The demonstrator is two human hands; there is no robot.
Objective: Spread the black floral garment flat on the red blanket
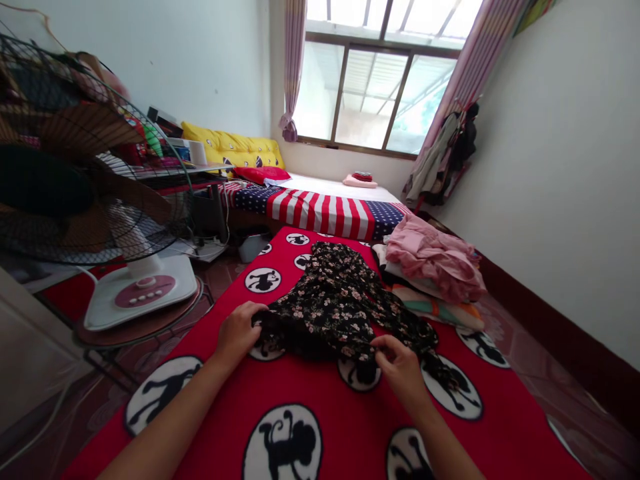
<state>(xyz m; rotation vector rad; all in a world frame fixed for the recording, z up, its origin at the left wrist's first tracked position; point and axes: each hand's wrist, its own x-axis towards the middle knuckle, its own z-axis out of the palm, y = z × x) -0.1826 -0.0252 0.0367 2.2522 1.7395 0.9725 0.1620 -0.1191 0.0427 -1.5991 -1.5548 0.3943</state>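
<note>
A black floral garment (pixel 335 300), which looks like a dress or blouse, lies spread on a red blanket (pixel 215 427) printed with dark figures in white circles. My left hand (pixel 240 330) pinches its near left corner. At the near edge on the right, my right hand (pixel 397 363) grips the cloth between thumb and fingers. A sleeve-like part of the garment trails out to the right, beyond my right hand. Its far end points toward the window.
Beside the garment on the right sits a pile of clothes (pixel 435 260), pink on top. A standing fan (pixel 145 287) rests on a round stool at the left. Behind are a bed with a striped, starred cover (pixel 320 210), a yellow cushion (pixel 235 147) and hanging clothes (pixel 445 157).
</note>
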